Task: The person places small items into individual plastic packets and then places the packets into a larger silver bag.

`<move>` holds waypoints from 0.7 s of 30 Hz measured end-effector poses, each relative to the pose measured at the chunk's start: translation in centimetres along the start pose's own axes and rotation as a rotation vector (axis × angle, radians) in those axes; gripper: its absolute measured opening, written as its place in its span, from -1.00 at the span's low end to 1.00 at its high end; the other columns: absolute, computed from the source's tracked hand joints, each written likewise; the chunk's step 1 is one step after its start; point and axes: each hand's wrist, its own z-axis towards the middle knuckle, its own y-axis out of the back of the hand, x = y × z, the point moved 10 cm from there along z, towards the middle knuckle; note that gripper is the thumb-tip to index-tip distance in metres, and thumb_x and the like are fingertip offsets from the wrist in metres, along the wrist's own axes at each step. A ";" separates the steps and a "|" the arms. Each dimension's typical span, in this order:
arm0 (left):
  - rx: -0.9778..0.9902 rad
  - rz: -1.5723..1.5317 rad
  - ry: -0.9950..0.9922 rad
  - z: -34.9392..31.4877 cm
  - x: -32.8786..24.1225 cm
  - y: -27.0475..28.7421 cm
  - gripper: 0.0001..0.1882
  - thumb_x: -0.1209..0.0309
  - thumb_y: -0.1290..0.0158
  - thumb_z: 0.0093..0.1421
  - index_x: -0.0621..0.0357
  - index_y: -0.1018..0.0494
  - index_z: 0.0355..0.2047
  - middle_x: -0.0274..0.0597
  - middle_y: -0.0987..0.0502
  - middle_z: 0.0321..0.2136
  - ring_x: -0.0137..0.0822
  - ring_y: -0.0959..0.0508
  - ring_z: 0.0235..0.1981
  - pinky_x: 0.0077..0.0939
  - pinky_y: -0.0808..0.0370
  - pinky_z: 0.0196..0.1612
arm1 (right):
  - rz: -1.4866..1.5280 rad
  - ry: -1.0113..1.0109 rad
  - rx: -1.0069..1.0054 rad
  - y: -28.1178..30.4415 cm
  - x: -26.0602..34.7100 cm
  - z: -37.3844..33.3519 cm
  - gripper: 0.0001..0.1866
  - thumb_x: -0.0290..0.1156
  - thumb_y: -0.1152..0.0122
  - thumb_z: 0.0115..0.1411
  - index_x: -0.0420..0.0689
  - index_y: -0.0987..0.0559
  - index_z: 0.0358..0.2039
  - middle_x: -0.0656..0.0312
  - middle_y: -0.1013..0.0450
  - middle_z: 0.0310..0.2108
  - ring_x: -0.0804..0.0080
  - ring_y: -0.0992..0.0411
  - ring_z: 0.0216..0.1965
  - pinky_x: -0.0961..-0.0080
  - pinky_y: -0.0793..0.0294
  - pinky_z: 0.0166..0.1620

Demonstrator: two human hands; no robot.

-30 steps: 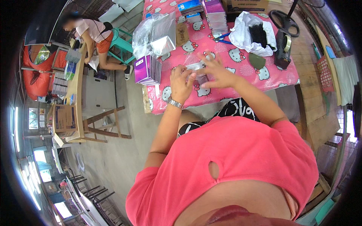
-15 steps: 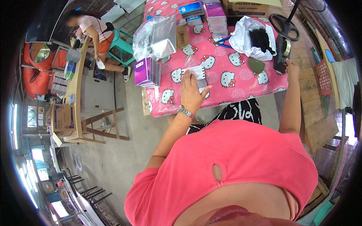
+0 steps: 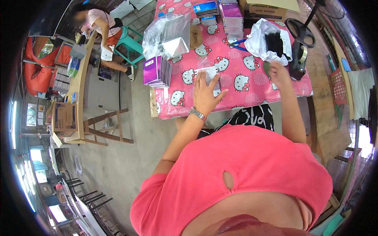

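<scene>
Hands (image 3: 280,76) closer together, dispenser (image 3: 297,70) alongside

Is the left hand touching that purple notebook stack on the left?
Apart. The head view shows pink tablecloth plainly between the left hand and the purple notebook stack.

Table (image 3: 252,96), near part: notepad (image 3: 208,71) at centre, under the left hand (image 3: 206,93); notebook stack (image 3: 157,72) to its left, plastic sleeves (image 3: 176,41) behind that stack. Far part, left to right: notebook pile (image 3: 206,10), notebook row (image 3: 232,21), carton (image 3: 267,12). Before the carton: paper wrapper (image 3: 256,39) with binding coils (image 3: 274,43) in it; pliers (image 3: 239,46) to its left, tape dispenser (image 3: 298,69) to its right. Right hand (image 3: 280,76): before the wrapper, left of the dispenser. Left of the table: stool (image 3: 128,44), then workbench (image 3: 82,86) bearing a box (image 3: 65,117).
</scene>
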 end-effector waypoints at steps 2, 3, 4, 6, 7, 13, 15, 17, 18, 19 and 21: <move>-0.003 -0.017 0.023 -0.3 0.4 0.4 -0.32 -0.01 -0.20 -0.02 -0.10 -0.35 0.11 0.36 -0.13 0.12 0.28 -0.13 0.18 0.06 -0.11 0.20 | -0.507 0.026 0.168 -13.3 -1.8 -2.5 -0.86 -0.32 -0.18 0.14 -0.06 -0.54 -0.31 0.49 -0.38 -0.46 0.75 -0.22 -0.56 0.75 -0.19 -0.51; 0.000 -0.026 0.030 -0.4 0.4 0.5 -0.32 0.00 -0.20 -0.03 -0.10 -0.35 0.10 0.37 -0.13 0.11 0.28 -0.13 0.17 0.05 -0.12 0.20 | -0.759 0.056 0.254 -18.1 -3.0 -3.2 -0.80 -0.23 -0.20 0.11 -0.08 -0.57 -0.36 0.37 -0.43 -0.50 0.62 -0.32 -0.53 0.61 -0.29 -0.47; 0.003 -0.044 0.026 -0.1 0.0 0.5 -0.32 0.01 -0.21 -0.03 -0.09 -0.36 0.10 0.38 -0.13 0.11 0.29 -0.13 0.17 0.05 -0.12 0.20 | -1.018 0.217 0.424 -22.4 -3.8 -3.4 -0.76 -0.20 -0.23 0.07 -0.12 -0.57 -0.38 0.26 -0.46 -0.50 0.49 -0.38 -0.51 0.53 -0.34 -0.44; 0.004 -0.047 0.063 0.1 0.0 0.8 -0.32 0.02 -0.22 -0.04 -0.10 -0.36 0.10 0.41 -0.12 0.10 0.29 -0.17 0.15 0.03 -0.17 0.17 | -1.427 0.373 0.641 -28.3 -6.4 -3.9 -0.68 -0.16 -0.27 0.00 -0.18 -0.58 -0.43 0.06 -0.48 -0.51 0.23 -0.45 -0.45 0.34 -0.40 -0.37; 0.004 -0.043 0.063 0.2 0.0 0.8 -0.32 0.02 -0.22 -0.04 -0.10 -0.36 0.10 0.41 -0.12 0.10 0.29 -0.17 0.15 0.03 -0.17 0.17 | -1.586 0.364 0.682 -29.6 -7.3 -4.2 -0.65 -0.14 -0.29 -0.03 -0.21 -0.58 -0.45 -0.02 -0.48 -0.51 0.11 -0.47 -0.42 0.23 -0.42 -0.33; 0.091 -0.022 0.079 0.3 0.1 0.5 -0.28 0.08 -0.24 -0.06 -0.14 -0.31 0.14 0.37 -0.09 0.11 0.24 -0.16 0.16 -0.01 -0.22 0.15 | -1.917 0.288 0.596 -28.1 -8.9 -1.9 -0.58 -0.05 -0.34 -0.10 -0.17 -0.58 -0.43 -0.03 -0.50 -0.43 0.03 -0.48 -0.34 0.12 -0.41 -0.24; 0.154 -0.226 0.160 0.3 0.8 0.7 -0.19 0.19 -0.29 -0.10 -0.11 -0.22 0.19 0.23 -0.21 0.10 0.15 -0.19 0.17 -0.05 -0.20 0.18 | -1.910 0.374 0.433 -26.5 -7.3 -2.2 -0.56 -0.04 -0.36 -0.11 -0.15 -0.58 -0.37 -0.01 -0.49 -0.42 0.04 -0.47 -0.31 0.15 -0.42 -0.22; 0.085 -0.206 0.085 -0.2 2.8 2.0 -0.15 0.26 -0.30 -0.12 -0.08 -0.18 0.20 0.14 -0.28 0.08 0.10 -0.20 0.18 -0.09 -0.20 0.19 | -1.893 0.474 0.270 -25.1 -5.0 -3.2 -0.54 -0.03 -0.37 -0.13 -0.12 -0.58 -0.32 0.02 -0.47 -0.41 0.06 -0.46 -0.28 0.18 -0.42 -0.20; 0.018 -0.184 0.013 -0.4 3.7 2.9 -0.11 0.32 -0.31 -0.14 -0.05 -0.14 0.22 0.04 -0.34 0.06 0.04 -0.22 0.19 -0.13 -0.21 0.19 | -1.739 0.500 0.433 -25.5 -4.9 -4.5 -0.53 -0.05 -0.38 -0.13 -0.10 -0.57 -0.28 0.07 -0.44 -0.40 0.10 -0.44 -0.26 0.21 -0.41 -0.20; 0.002 -0.321 0.055 -0.4 5.0 3.0 -0.28 0.42 -0.28 -0.13 0.04 -0.29 0.10 -0.08 -0.44 -0.02 0.01 -0.21 0.21 -0.16 -0.22 0.19 | -1.581 0.516 0.584 -25.9 -5.1 -6.1 -0.52 -0.06 -0.39 -0.14 -0.08 -0.57 -0.24 0.11 -0.40 -0.39 0.14 -0.42 -0.24 0.23 -0.41 -0.20; -0.012 -0.309 0.021 0.1 5.4 2.6 -0.39 0.46 -0.26 -0.12 0.07 -0.37 0.01 -0.12 -0.47 -0.06 -0.01 -0.23 0.21 -0.17 -0.22 0.19 | -1.460 0.648 0.681 -27.2 -6.5 -9.2 -0.56 -0.11 -0.39 -0.12 -0.08 -0.57 -0.26 0.15 -0.37 -0.39 0.18 -0.40 -0.26 0.26 -0.40 -0.22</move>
